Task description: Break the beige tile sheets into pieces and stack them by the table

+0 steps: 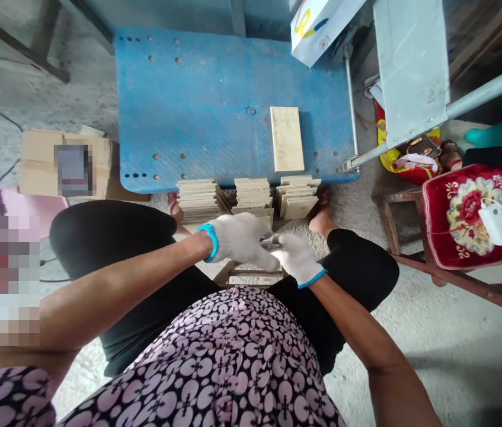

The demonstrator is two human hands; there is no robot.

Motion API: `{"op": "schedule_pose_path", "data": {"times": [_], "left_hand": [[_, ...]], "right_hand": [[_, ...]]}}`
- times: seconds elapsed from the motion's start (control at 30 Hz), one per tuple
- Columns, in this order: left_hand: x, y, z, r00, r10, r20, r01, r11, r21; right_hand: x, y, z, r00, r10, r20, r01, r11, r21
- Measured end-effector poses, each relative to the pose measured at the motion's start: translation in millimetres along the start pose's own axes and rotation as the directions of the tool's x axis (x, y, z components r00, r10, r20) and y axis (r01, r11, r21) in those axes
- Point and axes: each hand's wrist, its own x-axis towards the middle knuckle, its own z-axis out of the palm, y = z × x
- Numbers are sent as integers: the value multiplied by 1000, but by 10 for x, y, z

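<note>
Both my hands wear white knit gloves and meet above my lap. My left hand (240,239) is closed, its fingers curled over a small greyish thing (271,242) that I cannot make out. My right hand (297,259) is closed too and touches the same thing from the right. Just beyond my hands, three stacks of thin pale wooden boards (251,198) stand on the floor against the near edge of a blue metal plate (197,112). One single wooden board (286,138) lies flat on the plate's right part.
A cardboard box (37,160) sits on the floor at left. At right stand a wooden stool with a red flowered cushion (468,216) and a white charger (496,223). A grey metal frame (411,65) and a white box (317,26) are at the back right.
</note>
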Motion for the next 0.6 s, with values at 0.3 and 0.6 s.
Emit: {"op": "schedule_pose_path", "data": {"times": [0.3,0.6], "left_hand": [[358,-72,311,988,143,-55,-146,988,-46],[1093,369,461,995,87,-49,-89,995,-37]], "right_hand": [[111,364,-135,994,-9,-105,18,996,86],[361,898,-933,928,266,-260,-279,960,-13]]}}
